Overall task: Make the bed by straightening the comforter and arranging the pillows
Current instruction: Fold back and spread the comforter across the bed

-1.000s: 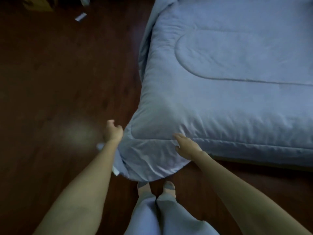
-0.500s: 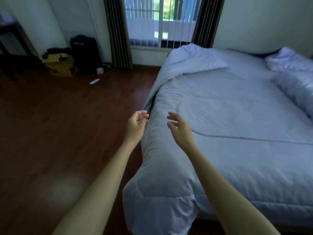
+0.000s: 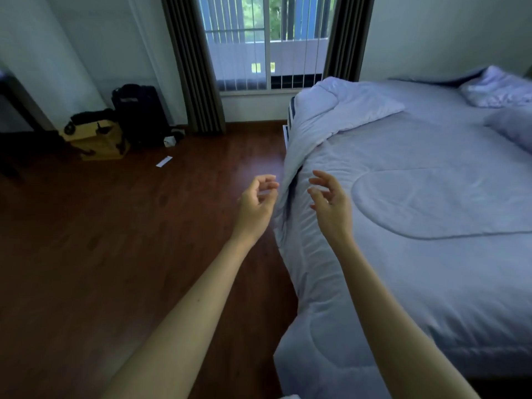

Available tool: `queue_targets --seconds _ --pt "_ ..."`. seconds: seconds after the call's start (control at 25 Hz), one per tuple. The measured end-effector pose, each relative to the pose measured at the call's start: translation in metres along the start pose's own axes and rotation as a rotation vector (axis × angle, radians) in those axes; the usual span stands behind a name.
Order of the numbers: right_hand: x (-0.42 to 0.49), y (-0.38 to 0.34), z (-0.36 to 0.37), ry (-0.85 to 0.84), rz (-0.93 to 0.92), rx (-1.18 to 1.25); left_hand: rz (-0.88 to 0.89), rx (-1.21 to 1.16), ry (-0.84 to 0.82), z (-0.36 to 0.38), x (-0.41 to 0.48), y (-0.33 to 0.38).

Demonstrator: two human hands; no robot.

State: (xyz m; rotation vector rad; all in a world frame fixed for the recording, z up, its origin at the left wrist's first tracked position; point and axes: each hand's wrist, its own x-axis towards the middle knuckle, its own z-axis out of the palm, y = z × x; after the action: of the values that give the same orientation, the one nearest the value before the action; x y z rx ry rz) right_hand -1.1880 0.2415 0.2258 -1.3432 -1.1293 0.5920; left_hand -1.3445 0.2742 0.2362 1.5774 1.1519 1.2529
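- Left hand point(image 3: 254, 207) and right hand point(image 3: 331, 204) are hovering mid-frame, fingers loosely curled, grasping nothing.
- Comforter point(image 3: 417, 226) is lying across the frame's right, its edge hanging between the hands, far corner folded back.
- Pillows point(image 3: 501, 90) are sitting upper right.
- Bags point(image 3: 135, 116) are standing upper left.

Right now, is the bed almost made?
Partly. The near part of the comforter lies smooth. Both hands, left hand and right hand, are open and empty, raised by the bed's side edge. Left: the far corner is folded back, and the pillows look rumpled.
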Motion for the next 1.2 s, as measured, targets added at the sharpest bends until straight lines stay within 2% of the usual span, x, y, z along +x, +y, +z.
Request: queue_targets --seconds 0.24,0.44,0.52,0.68,0.8,1.0,1.2 --pt "0.044 0.014 0.041 0.024 0.026 -0.062 -0.049 -0.026 -0.089 -0.026 0.057 -0.034" --pt "0.135 0.057 0.097 0.037 0.046 -0.047 -0.045 0.014 -0.16 -0.042 0.173 -0.073" --pt "0.177 0.07 0.117 -0.009 0.018 -0.063 -0.033 0.037 -0.236 -0.047 0.226 -0.09" --pt "0.258 0.079 0.137 -0.23 0.067 -0.129 -0.094 0.081 -0.448 -0.061 0.314 -0.112" --pt "0.309 0.077 0.136 -0.278 0.131 -0.124 -0.168 0.065 -0.522 -0.074 0.368 -0.118" --pt "0.384 0.088 0.131 -0.09 0.195 -0.15 -0.157 -0.029 -0.482 -0.054 0.46 -0.125" --pt "0.458 0.119 0.153 0.226 0.26 -0.135 -0.073 -0.116 -0.655 0.0 0.575 -0.147"
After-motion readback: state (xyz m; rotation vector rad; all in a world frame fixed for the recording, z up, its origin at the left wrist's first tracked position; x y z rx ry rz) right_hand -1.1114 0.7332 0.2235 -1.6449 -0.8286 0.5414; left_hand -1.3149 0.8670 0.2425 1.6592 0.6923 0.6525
